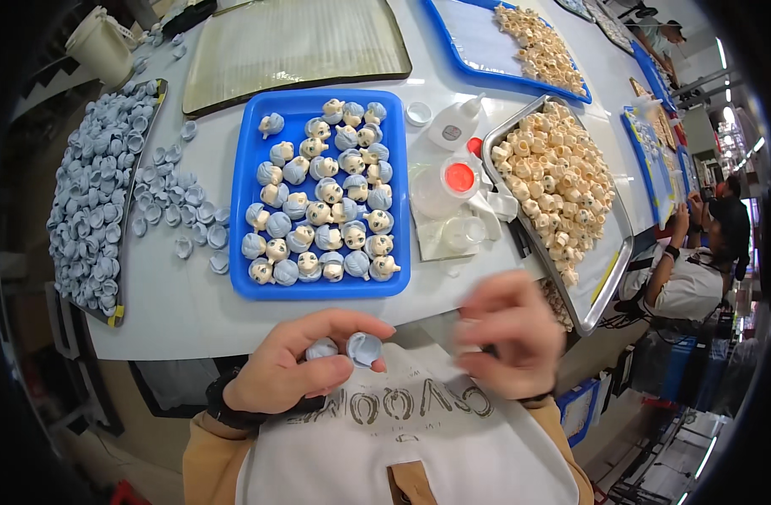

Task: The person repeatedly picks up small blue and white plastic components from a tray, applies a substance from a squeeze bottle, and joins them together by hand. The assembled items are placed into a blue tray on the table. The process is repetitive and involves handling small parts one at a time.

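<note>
My left hand (284, 364), close above my lap, is closed around two small blue-grey doll hair shells. One hair shell (363, 348) shows its hollow side at the fingertips; the other (322, 348) is partly covered by the thumb. My right hand (513, 341) is off to the right, smeared by motion, so its fingers and anything in them cannot be made out. Beyond my hands, a blue tray (318, 291) bears rows of small doll heads with blue-grey hair and pale faces; one head (272, 124) lies apart at its far left.
At left, a tray of hair shells (90, 202) stands beside loose shells (179, 198). On the right are a white squeeze bottle (455, 124), a red-topped container (436, 189) and a metal tray (618, 268) heaped with pale face parts (562, 181). Another person (688, 273) sits far right.
</note>
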The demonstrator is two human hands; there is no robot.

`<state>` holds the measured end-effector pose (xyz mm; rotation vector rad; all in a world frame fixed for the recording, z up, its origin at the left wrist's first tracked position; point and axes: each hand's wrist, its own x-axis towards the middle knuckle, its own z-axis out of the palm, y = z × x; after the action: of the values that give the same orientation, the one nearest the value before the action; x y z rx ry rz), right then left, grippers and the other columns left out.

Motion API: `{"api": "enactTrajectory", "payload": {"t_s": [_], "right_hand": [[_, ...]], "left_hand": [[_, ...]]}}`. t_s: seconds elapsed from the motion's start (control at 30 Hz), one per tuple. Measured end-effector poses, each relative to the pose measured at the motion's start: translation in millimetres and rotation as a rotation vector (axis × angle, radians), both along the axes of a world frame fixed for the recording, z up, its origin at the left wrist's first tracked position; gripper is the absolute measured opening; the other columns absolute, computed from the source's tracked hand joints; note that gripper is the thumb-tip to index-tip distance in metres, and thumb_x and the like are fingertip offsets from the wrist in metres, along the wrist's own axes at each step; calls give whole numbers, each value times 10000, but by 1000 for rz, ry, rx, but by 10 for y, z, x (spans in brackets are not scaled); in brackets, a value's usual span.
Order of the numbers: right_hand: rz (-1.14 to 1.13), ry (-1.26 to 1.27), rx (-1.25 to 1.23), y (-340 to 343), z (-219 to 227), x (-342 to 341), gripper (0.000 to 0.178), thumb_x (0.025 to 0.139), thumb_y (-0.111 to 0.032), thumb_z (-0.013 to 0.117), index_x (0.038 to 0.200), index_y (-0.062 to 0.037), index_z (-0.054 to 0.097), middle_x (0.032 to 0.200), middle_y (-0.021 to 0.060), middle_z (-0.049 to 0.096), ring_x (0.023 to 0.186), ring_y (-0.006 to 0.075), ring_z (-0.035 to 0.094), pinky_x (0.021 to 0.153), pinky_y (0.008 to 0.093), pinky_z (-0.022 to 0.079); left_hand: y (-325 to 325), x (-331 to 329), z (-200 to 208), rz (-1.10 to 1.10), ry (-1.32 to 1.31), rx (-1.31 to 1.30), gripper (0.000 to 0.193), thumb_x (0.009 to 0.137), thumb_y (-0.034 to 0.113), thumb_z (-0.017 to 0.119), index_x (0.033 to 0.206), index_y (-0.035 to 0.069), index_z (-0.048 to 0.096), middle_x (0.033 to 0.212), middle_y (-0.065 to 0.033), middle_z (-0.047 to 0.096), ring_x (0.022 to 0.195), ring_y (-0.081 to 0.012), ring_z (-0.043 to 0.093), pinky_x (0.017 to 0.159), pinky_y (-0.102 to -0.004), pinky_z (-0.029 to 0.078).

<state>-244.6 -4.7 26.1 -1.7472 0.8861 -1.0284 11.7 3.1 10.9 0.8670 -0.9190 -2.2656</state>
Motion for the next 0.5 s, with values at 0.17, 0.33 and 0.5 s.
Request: {"api": "enactTrajectory", "payload": {"t_s": [0.17, 0.33, 0.5], "right_hand": [[152, -43, -4, -173, -14, 247, 379, 635, 88, 700, 1000, 6, 642, 996, 153, 555, 925, 233, 584, 796, 318, 472], [-223, 121, -34, -95, -7, 3, 401, 664, 63, 700, 1046, -30, 619, 948, 133, 620, 820, 214, 604, 691, 284, 497], [-455, 536, -210, -330, 33, -198, 282, 667, 52, 682, 934, -34, 649, 905, 100, 618, 793, 219, 572, 664, 304, 455]], "left_hand": [[56, -60, -93, 58, 72, -5, 411, 874, 114, 440, 1271, 7, 423, 950, -95, 608, 567, -28, 400, 509, -166, 343], [109, -51, -242, 175, 122, -68, 322, 863, 87, 414, 1171, -1, 441, 900, -113, 594, 552, -47, 415, 479, -182, 343], [93, -77, -162, 261, -22, -46, 350, 863, 84, 467, 1200, -6, 444, 908, -98, 600, 558, -26, 411, 484, -172, 345]]}}
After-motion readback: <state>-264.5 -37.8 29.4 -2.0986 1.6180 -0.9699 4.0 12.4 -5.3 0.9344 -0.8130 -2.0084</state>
